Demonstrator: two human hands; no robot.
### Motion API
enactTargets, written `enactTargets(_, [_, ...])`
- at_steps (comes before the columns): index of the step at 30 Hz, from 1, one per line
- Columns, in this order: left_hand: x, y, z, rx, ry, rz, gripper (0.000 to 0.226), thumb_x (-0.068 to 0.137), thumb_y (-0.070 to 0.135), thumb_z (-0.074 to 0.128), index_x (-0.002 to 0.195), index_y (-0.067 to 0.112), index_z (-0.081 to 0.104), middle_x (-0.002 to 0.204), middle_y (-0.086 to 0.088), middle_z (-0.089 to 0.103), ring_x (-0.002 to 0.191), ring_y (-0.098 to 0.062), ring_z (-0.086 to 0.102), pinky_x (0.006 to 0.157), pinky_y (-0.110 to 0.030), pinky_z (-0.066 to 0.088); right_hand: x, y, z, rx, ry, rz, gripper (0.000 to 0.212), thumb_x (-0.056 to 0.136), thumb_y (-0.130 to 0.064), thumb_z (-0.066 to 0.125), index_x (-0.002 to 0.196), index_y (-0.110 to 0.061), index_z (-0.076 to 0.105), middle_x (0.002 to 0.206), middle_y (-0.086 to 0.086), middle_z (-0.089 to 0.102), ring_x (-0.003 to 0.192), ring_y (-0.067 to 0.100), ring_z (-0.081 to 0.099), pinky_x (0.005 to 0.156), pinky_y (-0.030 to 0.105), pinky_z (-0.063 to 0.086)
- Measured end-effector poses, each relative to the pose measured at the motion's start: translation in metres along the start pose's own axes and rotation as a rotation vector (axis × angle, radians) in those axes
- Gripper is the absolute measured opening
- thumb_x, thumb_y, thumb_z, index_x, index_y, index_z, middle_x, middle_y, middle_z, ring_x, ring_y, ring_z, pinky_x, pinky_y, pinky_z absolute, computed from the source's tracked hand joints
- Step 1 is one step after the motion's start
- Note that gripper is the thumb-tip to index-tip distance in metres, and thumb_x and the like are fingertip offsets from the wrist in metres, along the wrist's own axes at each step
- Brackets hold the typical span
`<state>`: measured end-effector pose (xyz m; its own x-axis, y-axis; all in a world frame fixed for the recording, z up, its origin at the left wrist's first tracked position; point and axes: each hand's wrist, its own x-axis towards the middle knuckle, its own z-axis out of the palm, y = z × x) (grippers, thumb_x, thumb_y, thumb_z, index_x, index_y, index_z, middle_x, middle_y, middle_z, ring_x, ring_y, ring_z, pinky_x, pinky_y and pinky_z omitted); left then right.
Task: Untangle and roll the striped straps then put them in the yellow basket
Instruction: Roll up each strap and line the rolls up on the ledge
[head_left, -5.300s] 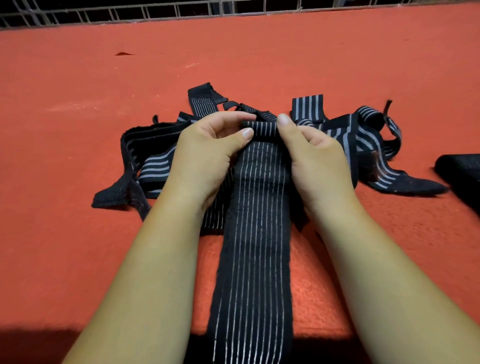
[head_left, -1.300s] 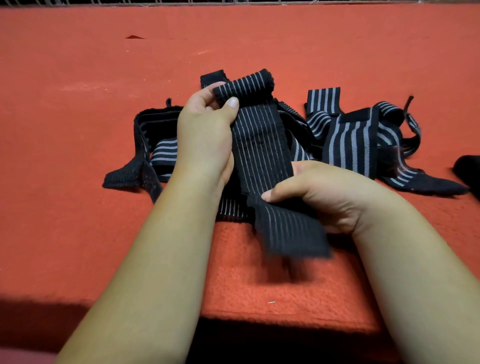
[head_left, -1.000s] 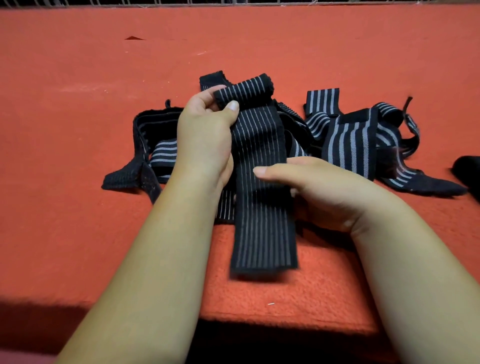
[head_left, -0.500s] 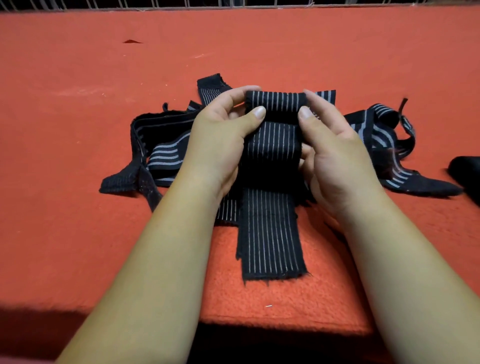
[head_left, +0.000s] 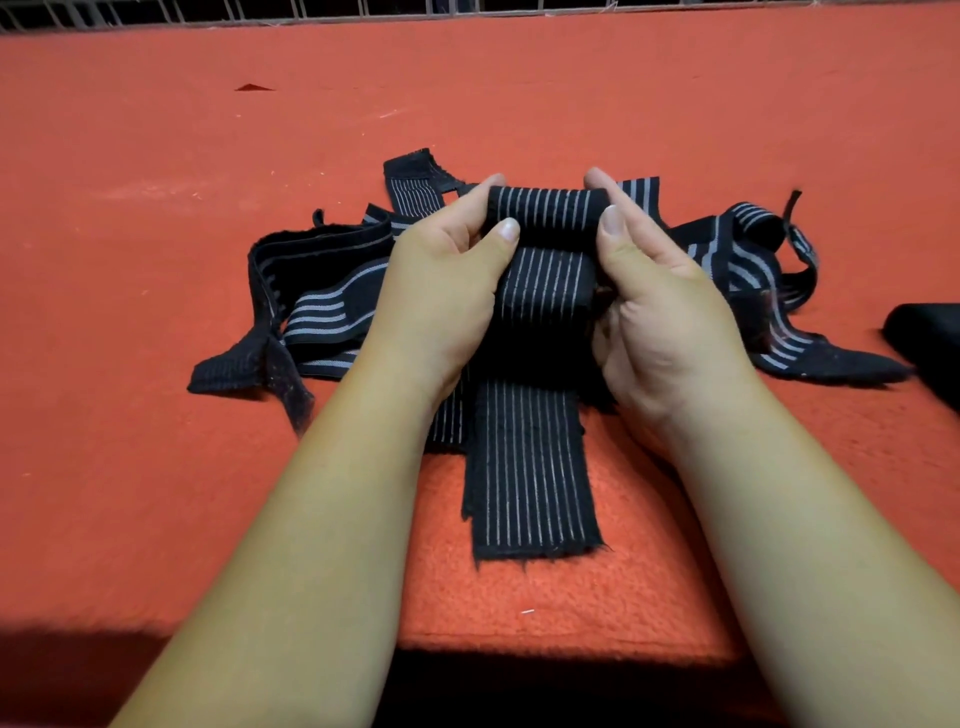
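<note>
The black elastic strap with thin white stripes (head_left: 540, 291) lies dead centre between the two hands, its long axis running straight towards the person. Its wound-up roll (head_left: 545, 215) is at the far end, held over the heap on the red-orange felt-covered worktop (head_left: 156, 208). The loose tail (head_left: 532, 493) trails flat from the roll to a frayed end near the worktop's front edge. The roll's own axis lies crosswise, left to right. The left hand (head_left: 441, 296) grips the roll's left end, thumb on the near face and fingers curled over the top; the right hand (head_left: 660, 312) grips the right end in mirror fashion. Both are equally near. I judge the coming move to be turning the roll towards the body to take up the tail, which looks short, straight and free of snags

Behind the hands the tangle of black straps with broader white stripes (head_left: 322, 306) spreads to both sides, not yet sorted. A dark object (head_left: 930, 343) sits at the right edge, too cut off to identify. The yellow basket is not in view, so its contents cannot be told
</note>
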<state>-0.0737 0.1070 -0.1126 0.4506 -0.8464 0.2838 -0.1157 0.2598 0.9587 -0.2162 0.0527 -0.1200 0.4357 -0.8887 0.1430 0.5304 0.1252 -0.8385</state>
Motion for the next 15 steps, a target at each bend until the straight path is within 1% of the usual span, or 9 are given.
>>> enactTargets(1, [-0.002,0.0,0.001,-0.017,-0.018,0.002,0.033,0.108,0.009,0.059,0.137,0.019,0.071,0.129,0.0,0.078,0.123,-0.014,0.072,0.115,-0.046,0.054,0.0,-0.003,0.0,0.049,-0.023,0.032,0.032,0.113,-0.02,0.052,0.143,-0.022,0.065,0.129,0.011,0.077,0.109,0.02,0.077,0.105,0.041,0.061])
enactTargets(2, [-0.003,0.0,0.002,-0.041,-0.032,0.0,0.031,0.109,0.007,0.058,0.134,0.019,0.072,0.124,-0.001,0.08,0.118,-0.016,0.074,0.112,-0.047,0.056,0.001,-0.006,-0.001,0.095,-0.051,0.062,0.03,0.113,-0.021,0.052,0.139,-0.023,0.066,0.123,0.008,0.079,0.091,0.015,0.077,0.091,0.031,0.065])
enactTargets(3, [-0.003,0.0,0.002,-0.059,-0.034,-0.003,0.032,0.11,0.007,0.057,0.138,0.017,0.07,0.124,-0.002,0.08,0.117,-0.018,0.075,0.111,-0.047,0.057,0.001,-0.007,-0.003,0.132,-0.064,0.089,0.027,0.112,-0.021,0.052,0.134,-0.024,0.068,0.116,0.006,0.079,0.076,0.009,0.073,0.078,0.024,0.065])
enactTargets(4, [-0.002,-0.001,0.002,-0.075,-0.027,-0.007,0.036,0.11,0.007,0.058,0.143,0.014,0.067,0.126,-0.004,0.079,0.119,-0.018,0.074,0.111,-0.046,0.056,0.002,-0.008,-0.004,0.154,-0.056,0.118,0.025,0.112,-0.02,0.053,0.13,-0.025,0.069,0.113,0.004,0.079,0.073,0.008,0.071,0.076,0.023,0.065])
enactTargets(6, [-0.001,0.0,0.001,-0.105,-0.021,-0.016,0.04,0.109,0.006,0.059,0.148,0.012,0.064,0.13,-0.006,0.077,0.121,-0.019,0.073,0.113,-0.047,0.055,0.002,-0.006,-0.006,0.177,-0.02,0.174,0.024,0.111,-0.019,0.055,0.126,-0.027,0.071,0.118,0.005,0.078,0.093,0.015,0.074,0.1,0.035,0.062])
enactTargets(8, [-0.001,0.001,0.001,-0.13,-0.047,-0.006,0.04,0.108,0.005,0.059,0.147,0.012,0.064,0.132,-0.008,0.076,0.123,-0.022,0.072,0.114,-0.048,0.054,0.003,-0.003,-0.008,0.228,0.009,0.202,0.023,0.11,-0.018,0.056,0.124,-0.027,0.072,0.124,0.008,0.077,0.114,0.023,0.072,0.117,0.047,0.051])
enactTargets(11, [-0.004,0.003,0.004,-0.158,-0.112,0.01,0.032,0.11,0.004,0.055,0.14,0.009,0.068,0.125,-0.009,0.078,0.113,-0.021,0.074,0.105,-0.041,0.059,0.002,-0.005,-0.007,0.367,-0.04,0.21,0.021,0.103,-0.023,0.066,0.122,-0.028,0.072,0.14,0.011,0.072,0.137,0.029,0.064,0.118,0.055,0.049])
enactTargets(13, [-0.004,0.003,0.006,-0.177,-0.09,0.019,0.033,0.11,0.003,0.056,0.141,0.008,0.068,0.121,-0.008,0.079,0.109,-0.019,0.075,0.102,-0.039,0.06,0.003,-0.005,-0.009,0.381,-0.062,0.224,0.032,0.097,-0.027,0.071,0.129,-0.025,0.072,0.146,0.014,0.067,0.14,0.031,0.062,0.117,0.056,0.05])
enactTargets(15, [-0.002,0.003,0.007,-0.197,-0.033,0.013,0.036,0.108,0.001,0.058,0.142,0.01,0.067,0.113,-0.001,0.08,0.102,-0.014,0.074,0.098,-0.035,0.061,0.004,-0.003,-0.011,0.315,-0.033,0.257,0.042,0.101,-0.031,0.07,0.139,-0.013,0.069,0.144,0.017,0.069,0.136,0.033,0.066,0.114,0.056,0.053])
